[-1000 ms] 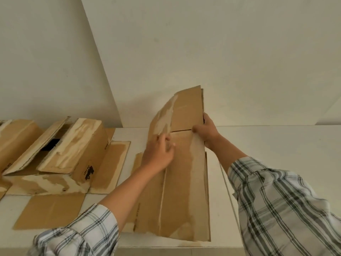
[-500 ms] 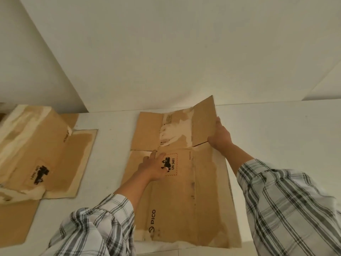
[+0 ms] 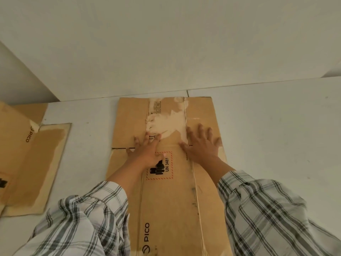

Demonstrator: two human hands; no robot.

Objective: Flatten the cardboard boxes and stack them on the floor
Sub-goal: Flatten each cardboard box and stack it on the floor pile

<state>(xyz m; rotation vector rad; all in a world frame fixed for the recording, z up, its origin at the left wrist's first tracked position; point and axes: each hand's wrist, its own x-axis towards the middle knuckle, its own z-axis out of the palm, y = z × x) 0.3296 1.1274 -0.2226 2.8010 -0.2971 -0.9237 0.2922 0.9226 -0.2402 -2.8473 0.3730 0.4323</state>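
**Both palms flat on a flattened box**

Here the flattened cardboard box (image 3: 166, 191) lies face up on the white floor (image 3: 276, 135), its far edge close to the foot of the white wall (image 3: 166, 43). It runs lengthwise from that wall back toward the person, and its near end is hidden between the two plaid sleeves. Its far flaps lie level with the main panel. A torn, pale patch (image 3: 166, 122) where the paper surface has peeled off sits on the middle far flap.

The left hand (image 3: 145, 152) is spread open, palm down, pressing on the box across the crease between the far flaps and the main panel; its heel partly covers a red dashed label (image 3: 162, 169) reading "UN 3481". The right hand (image 3: 201, 145) is likewise spread flat, fingers fanned, pressing on the same crease just to the right of the left hand. Neither hand grips anything.

A "PICO" logo (image 3: 146, 235) is printed on the box near the left sleeve (image 3: 83, 222). Left of the box, well apart from it, another cardboard box (image 3: 27, 163) rests on the floor, its shape only partly in view, with one flap lying flat toward the pressed box.
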